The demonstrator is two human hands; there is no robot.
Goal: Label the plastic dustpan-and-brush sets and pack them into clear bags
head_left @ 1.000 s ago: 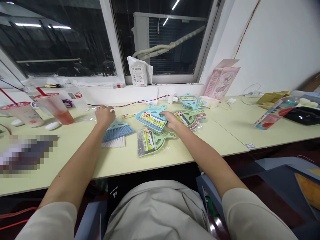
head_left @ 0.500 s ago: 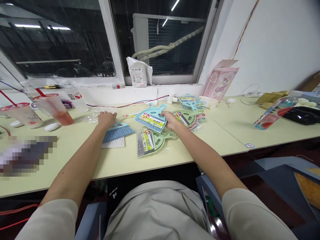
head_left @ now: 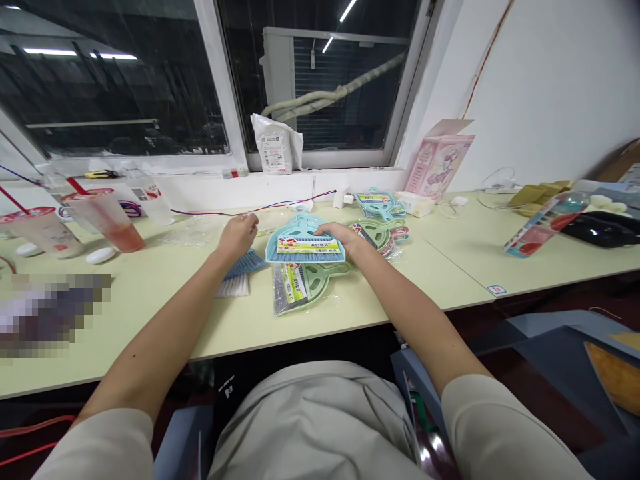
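My right hand [head_left: 344, 239] grips the right edge of a blue mini dustpan [head_left: 303, 241] with a printed label, lifted just above the table. My left hand [head_left: 241, 235] is closed over the handle of a small blue brush [head_left: 243, 264], whose bristles lie on a white brush [head_left: 233, 287]. A green packaged dustpan set [head_left: 305, 283] lies on the table below the blue one. More dustpans, green and pink [head_left: 384, 235], are stacked right of my right hand, and a teal pile [head_left: 379, 203] sits further back.
Two plastic drink cups [head_left: 107, 220] with red straws stand at the left. A white bag [head_left: 274, 143] sits on the window sill, a pink box [head_left: 438, 163] leans on the wall. A packaged toy [head_left: 543, 225] and black tray [head_left: 600, 230] lie at the right. Blue chair [head_left: 560, 340] below.
My right hand has lifted and turned the blue dustpan so its label faces me. My left hand has moved right from the clear wrap onto the blue brush handle.
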